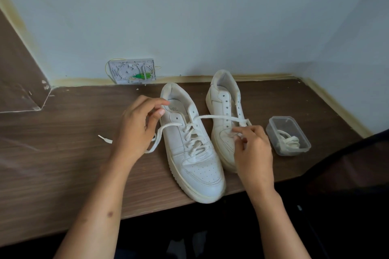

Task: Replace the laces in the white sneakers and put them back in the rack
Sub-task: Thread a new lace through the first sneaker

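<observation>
Two white sneakers stand side by side on a brown wooden table [63,164]. The nearer, left sneaker [195,166] carries a white lace [194,139] through most of its eyelets. My left hand [136,128] pinches the lace's left end beside the shoe's collar. My right hand [251,149] pinches the right end, which stretches taut across the other sneaker [224,109]. That right sneaker has bare eyelets and no lace, and my right hand hides its toe.
A clear plastic tub [288,135] with a bundled white lace stands right of the shoes. A small white scrap [105,139] lies left of my left hand. A cable box [132,71] sits on the wall. The left sneaker's toe overhangs the table's front edge.
</observation>
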Demonstrator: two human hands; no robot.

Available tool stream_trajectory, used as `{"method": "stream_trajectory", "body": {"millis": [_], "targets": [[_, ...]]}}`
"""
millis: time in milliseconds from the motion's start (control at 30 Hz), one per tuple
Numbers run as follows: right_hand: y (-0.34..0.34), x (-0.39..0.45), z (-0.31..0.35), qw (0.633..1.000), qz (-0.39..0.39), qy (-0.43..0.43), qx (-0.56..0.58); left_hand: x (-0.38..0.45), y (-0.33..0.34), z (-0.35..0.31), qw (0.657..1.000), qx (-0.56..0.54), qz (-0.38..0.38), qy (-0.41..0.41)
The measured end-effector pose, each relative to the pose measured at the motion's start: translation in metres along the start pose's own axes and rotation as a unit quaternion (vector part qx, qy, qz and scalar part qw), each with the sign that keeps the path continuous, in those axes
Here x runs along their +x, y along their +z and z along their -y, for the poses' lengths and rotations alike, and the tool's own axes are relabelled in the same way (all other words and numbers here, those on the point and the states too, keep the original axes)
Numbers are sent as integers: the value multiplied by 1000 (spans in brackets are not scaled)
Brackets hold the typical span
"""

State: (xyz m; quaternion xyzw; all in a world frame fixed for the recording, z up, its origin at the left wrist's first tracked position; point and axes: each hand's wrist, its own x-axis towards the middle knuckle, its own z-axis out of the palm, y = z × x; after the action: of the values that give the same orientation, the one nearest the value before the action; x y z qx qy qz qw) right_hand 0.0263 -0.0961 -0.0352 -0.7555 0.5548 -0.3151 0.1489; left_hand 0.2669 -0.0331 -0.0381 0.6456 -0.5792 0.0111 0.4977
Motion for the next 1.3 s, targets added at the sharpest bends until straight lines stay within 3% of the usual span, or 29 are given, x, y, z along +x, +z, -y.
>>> {"method": "stream_trajectory", "body": {"millis": [367,533,800,933,1033,1300], "targets": [[0,5,1,999,10,-38,-16,0,9,-4,996,-1,87,37],[5,0,28,990,-10,-92,104,0,7,-10,993,54,93,46],[37,6,63,975,-29,-162,146,2,10,-7,997,14,28,66],[48,12,72,979,-45,-181,77,-2,14,-3,998,-21,-9,59],[52,15,77,987,-41,-155,32,-1,14,-2,998,-51,0,29],[49,24,79,993,69,-68,64,-3,16,-4,994,-102,11,-39]]}}
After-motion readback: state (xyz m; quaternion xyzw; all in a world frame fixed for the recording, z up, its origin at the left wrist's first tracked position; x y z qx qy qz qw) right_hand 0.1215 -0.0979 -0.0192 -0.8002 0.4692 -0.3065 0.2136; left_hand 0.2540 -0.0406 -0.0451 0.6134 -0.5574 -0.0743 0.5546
